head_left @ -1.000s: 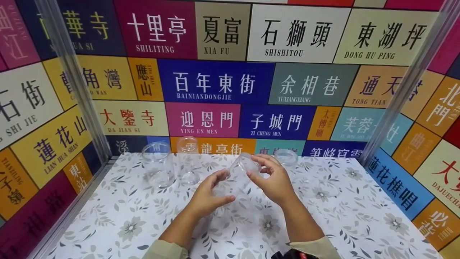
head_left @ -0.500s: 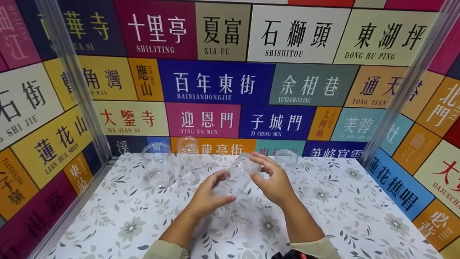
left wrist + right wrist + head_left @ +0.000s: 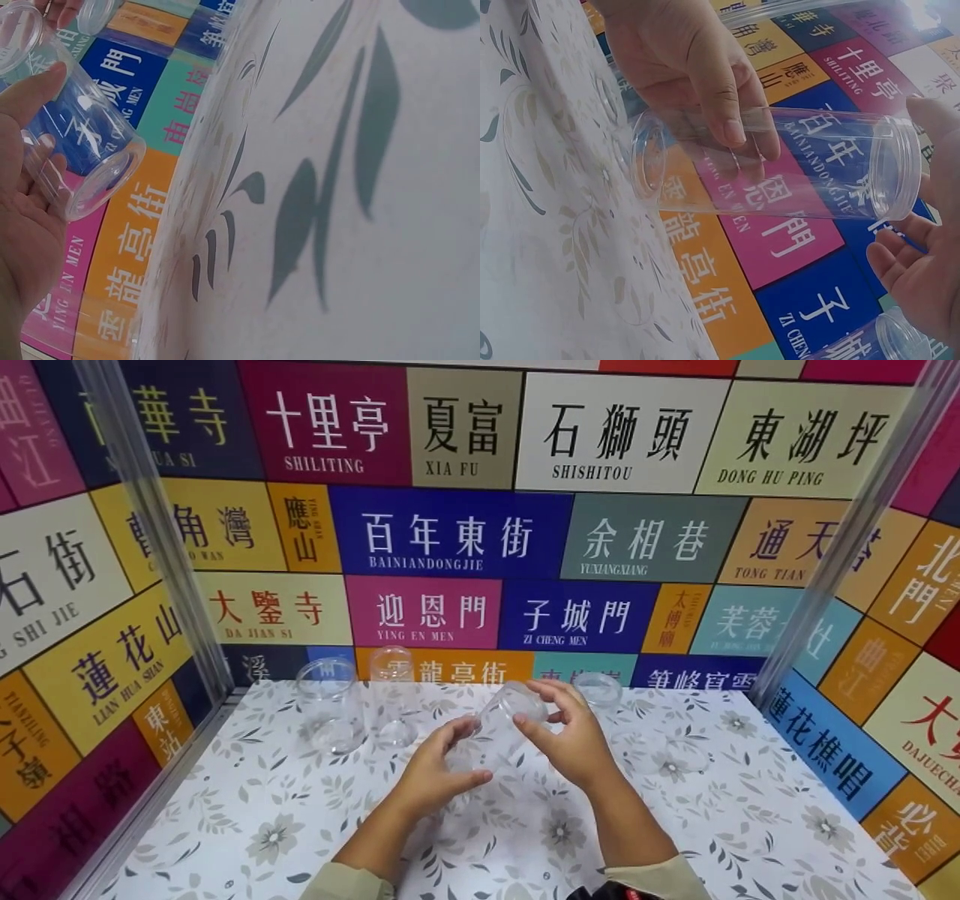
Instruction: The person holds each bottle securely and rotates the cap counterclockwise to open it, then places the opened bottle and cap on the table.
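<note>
My left hand (image 3: 441,769) curls round the body of a clear jar (image 3: 817,195); my right hand (image 3: 574,739) grips its rim end. The jar is held tilted above a white tabletop (image 3: 465,862), printed with grey leaves and flowers. Behind stand clear containers (image 3: 330,709), metal corner posts (image 3: 166,547) and multicoloured lettered walls (image 3: 457,559).
</note>
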Tool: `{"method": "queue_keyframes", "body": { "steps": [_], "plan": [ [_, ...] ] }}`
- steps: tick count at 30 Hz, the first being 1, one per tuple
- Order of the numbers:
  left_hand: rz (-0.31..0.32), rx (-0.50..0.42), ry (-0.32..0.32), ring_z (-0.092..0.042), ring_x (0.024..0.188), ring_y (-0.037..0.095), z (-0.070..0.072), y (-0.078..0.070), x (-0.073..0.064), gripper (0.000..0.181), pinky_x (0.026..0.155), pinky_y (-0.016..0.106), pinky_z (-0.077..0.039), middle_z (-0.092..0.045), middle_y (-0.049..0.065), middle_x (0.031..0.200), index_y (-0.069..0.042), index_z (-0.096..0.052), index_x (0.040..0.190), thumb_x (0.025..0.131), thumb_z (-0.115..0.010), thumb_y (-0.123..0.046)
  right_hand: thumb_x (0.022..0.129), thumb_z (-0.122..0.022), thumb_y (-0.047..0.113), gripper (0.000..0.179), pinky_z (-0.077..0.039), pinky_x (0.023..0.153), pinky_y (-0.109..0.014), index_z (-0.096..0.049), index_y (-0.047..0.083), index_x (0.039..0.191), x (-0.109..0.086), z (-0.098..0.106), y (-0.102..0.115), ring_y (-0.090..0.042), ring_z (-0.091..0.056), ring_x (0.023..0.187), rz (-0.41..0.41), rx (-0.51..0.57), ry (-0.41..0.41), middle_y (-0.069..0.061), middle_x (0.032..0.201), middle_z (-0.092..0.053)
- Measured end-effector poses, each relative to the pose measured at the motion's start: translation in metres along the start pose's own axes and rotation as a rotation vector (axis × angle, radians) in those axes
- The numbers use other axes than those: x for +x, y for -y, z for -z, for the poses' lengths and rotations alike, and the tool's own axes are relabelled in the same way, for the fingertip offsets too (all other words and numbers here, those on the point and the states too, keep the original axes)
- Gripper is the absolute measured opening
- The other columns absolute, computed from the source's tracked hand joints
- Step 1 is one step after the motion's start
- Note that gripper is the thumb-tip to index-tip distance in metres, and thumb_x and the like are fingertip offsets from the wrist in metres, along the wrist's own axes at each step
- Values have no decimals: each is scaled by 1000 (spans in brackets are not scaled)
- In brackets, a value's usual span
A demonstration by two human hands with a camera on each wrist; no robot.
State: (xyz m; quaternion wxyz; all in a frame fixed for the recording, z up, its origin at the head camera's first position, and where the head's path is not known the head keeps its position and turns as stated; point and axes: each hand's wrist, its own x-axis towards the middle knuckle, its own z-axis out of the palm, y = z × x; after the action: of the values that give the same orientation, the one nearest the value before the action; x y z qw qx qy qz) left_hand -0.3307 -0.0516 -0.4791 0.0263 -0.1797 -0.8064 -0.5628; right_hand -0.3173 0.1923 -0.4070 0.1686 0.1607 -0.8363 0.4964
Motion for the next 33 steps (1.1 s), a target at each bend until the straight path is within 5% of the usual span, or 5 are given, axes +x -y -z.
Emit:
{"method": "queue_keyframes", "body": {
  "steps": [8,13,22,33],
  "plan": [
    [-9,10,13,-46,156,20,-1,-2,-1,85,133,52,-33,-57,-11,160,-29,-51,156,83,-93,-42,91,-84,46,51,-56,98,-50,-74,24,135,0,0,1,-20,-57,115,-14,-19,-54,1,144,-61],
    [-4,24,13,-46,156,19,-1,-3,-1,85,133,50,-33,-57,-12,160,-30,-52,156,83,-93,-42,92,-85,40,45,-55,93,-39,-76,21,133,0,0,2,-22,-58,111,-14,-22,-55,1,143,-64],
    [-47,8,18,-48,155,22,1,-1,0,81,133,50,-33,-59,-4,159,-21,-52,156,86,-92,-32,101,-72,21,40,-54,108,-46,-72,20,141,-1,2,4,-18,-52,148,29,25,15,6,155,-61],
    [-34,13,13,-48,155,21,2,1,1,83,133,51,-32,-59,-6,159,-25,-52,155,84,-92,-40,102,-65,11,43,-52,116,-50,-70,22,143,-2,2,4,-19,-46,154,33,89,49,5,161,-56]
  ]
}}
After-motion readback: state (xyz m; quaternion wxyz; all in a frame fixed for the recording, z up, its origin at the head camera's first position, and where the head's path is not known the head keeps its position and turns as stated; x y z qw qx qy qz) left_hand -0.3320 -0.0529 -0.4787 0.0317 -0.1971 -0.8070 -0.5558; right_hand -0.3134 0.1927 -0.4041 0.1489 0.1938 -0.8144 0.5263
